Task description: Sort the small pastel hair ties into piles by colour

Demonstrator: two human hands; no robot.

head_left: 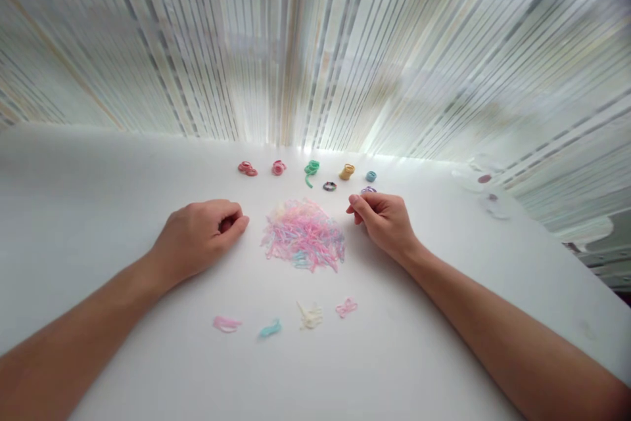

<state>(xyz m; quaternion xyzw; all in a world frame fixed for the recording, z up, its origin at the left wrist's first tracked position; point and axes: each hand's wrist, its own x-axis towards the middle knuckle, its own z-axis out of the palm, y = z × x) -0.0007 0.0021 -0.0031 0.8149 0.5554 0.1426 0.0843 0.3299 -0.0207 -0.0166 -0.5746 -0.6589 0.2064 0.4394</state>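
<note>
Pastel band pile (pixel 304 236), centre of bench (pixel 419 355). Left hand (pixel 197 234) at its 9 o'clock, grip curled closed; right hand (pixel 383 219) at 3 o'clock, grip pinched; cannot tell if either holds anything. Cream bunch (pixel 310 318) at 6 o'clock.

This looks like a room at home. A striped, light-filled curtain (pixel 256 46) hangs behind a plain white bench (pixel 419 355).

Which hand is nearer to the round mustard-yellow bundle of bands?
Right. The right hand is close, on the near side of the round mustard-yellow bundle and slightly right; the left hand is farther, well to its left.
</note>
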